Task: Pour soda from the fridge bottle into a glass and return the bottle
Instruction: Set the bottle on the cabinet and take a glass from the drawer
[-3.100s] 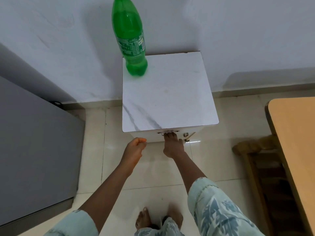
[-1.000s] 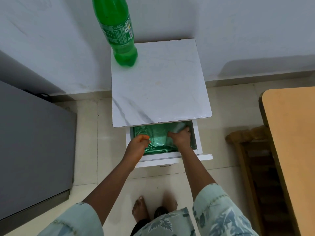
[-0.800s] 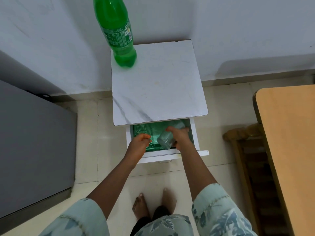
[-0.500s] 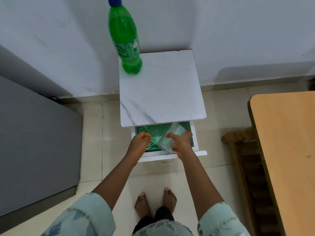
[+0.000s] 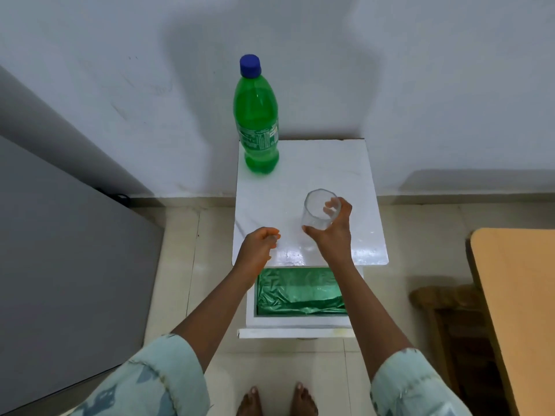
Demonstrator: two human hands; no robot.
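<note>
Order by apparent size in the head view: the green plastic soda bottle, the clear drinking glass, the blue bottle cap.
Largest: green plastic soda bottle.
Middle: clear drinking glass, though nearer the camera.
Smallest: blue bottle cap.

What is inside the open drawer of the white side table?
Crumpled green plastic covers the visible inside of the drawer; nothing else shows on it. The drawer's rear part is hidden under the tabletop, and anything beneath the plastic cannot be seen.
</note>
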